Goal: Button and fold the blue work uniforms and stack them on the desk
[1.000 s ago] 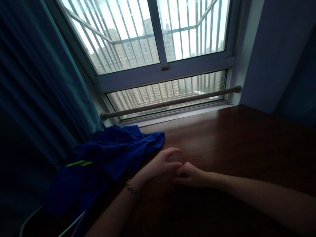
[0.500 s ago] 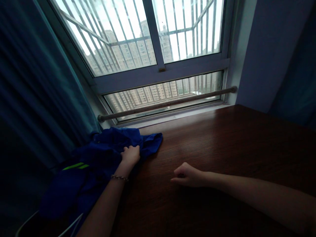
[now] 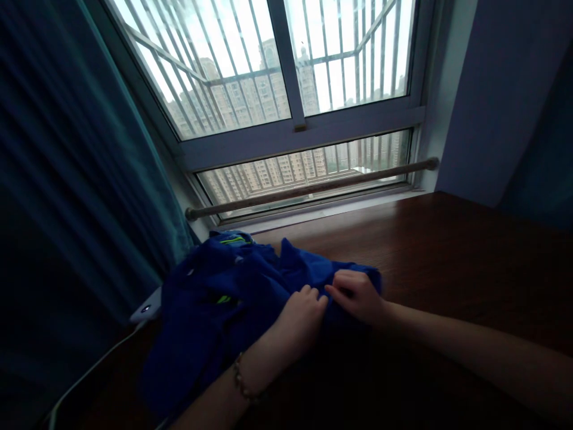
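A crumpled blue garment with a few bright yellow-green marks lies across the left and middle of the dark wooden table. My left hand, a bracelet on its wrist, is closed on the cloth near the middle. Just to its right, my right hand has its fingers curled against the same garment, thumb and forefinger pinched at the cloth. The fingertips of both hands nearly meet. Part of the garment passes beneath the hands and its lower side is lost in shadow.
Behind the table is a barred window with a horizontal rail across its lower part. A blue curtain hangs at the left. Beside the garment a white device sits near a pale cable.
My left hand has drawn the blue garment rightward across the table. My right hand, formerly apart from it, now grips the cloth too. The white device at the left has come into sight.
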### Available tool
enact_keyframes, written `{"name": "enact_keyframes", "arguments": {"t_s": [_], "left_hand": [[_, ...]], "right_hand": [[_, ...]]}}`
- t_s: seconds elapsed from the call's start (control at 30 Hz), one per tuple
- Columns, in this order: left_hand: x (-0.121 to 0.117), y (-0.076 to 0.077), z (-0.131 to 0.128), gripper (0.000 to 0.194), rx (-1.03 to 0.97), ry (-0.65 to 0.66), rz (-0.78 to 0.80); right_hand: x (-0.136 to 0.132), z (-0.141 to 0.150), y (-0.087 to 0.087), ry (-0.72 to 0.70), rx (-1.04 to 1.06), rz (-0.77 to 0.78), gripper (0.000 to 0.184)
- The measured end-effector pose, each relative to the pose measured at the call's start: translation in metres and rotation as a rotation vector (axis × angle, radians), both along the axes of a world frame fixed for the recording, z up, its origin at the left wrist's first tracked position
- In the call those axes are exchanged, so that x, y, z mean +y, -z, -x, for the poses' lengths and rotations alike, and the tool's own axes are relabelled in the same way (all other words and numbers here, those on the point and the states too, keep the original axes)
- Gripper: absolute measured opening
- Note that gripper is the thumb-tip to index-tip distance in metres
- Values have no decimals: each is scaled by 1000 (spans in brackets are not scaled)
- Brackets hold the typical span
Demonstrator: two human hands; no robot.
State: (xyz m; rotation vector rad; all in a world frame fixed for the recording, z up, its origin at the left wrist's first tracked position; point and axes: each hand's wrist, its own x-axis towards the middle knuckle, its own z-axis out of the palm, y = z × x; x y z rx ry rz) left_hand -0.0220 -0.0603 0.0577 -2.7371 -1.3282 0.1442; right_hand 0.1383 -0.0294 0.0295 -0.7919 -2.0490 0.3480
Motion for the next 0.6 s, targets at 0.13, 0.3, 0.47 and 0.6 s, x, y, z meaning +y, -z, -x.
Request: {"name": "enact_keyframes", "arguments": {"t_s": [0.13,0.3,0.47,0.6], "left_hand": [[-45,-19,-28,15,-112,309,169],[-56,-72,-12,33,-414,296,413],[2,-86,51,30,-537,-43,4],[59,-53,117,43,-216,-539,-211]], "right_hand": [[18,-11,-9,180,-83,82,14],[37,-18,9,224,-238,309,56],[43,-23,16,350,-290,370,92],[50,-30,12,241,-408,527,70]]}}
